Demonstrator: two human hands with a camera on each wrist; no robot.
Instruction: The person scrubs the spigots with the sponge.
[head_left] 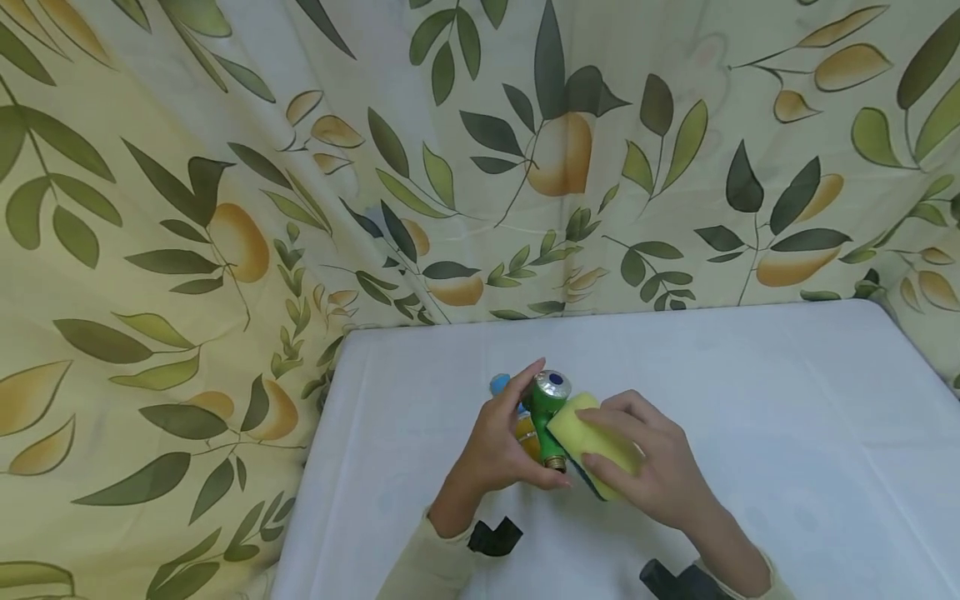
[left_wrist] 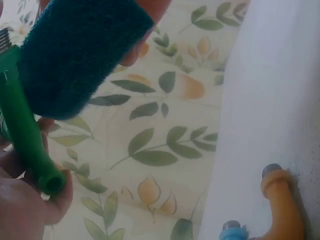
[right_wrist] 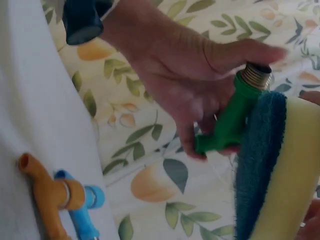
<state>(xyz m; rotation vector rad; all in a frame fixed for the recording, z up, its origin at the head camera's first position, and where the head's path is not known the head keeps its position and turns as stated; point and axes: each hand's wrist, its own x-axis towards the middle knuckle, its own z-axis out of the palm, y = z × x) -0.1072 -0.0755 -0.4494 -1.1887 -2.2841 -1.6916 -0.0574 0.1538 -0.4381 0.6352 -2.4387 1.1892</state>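
My left hand [head_left: 487, 446] holds a green plastic tap [head_left: 546, 408] between thumb and fingers, above the table. The tap has a threaded metal end [right_wrist: 256, 76], near the thumb in the right wrist view, and a silvery round cap [head_left: 553, 383] with a dark blue centre. A sponge [head_left: 603, 446], yellow on one side and dark green scouring pad [left_wrist: 85, 55] on the other, is pinched in my right hand [head_left: 663, 462]. Its scouring side lies against the tap's body. In the right wrist view the sponge covers part of the tap.
An orange tap [right_wrist: 50, 200] and a blue tap [right_wrist: 82, 222] lie together on the white table [head_left: 787, 433], partly hidden behind my left hand in the head view. A leaf-patterned curtain [head_left: 480, 167] hangs along the table's back and left edges.
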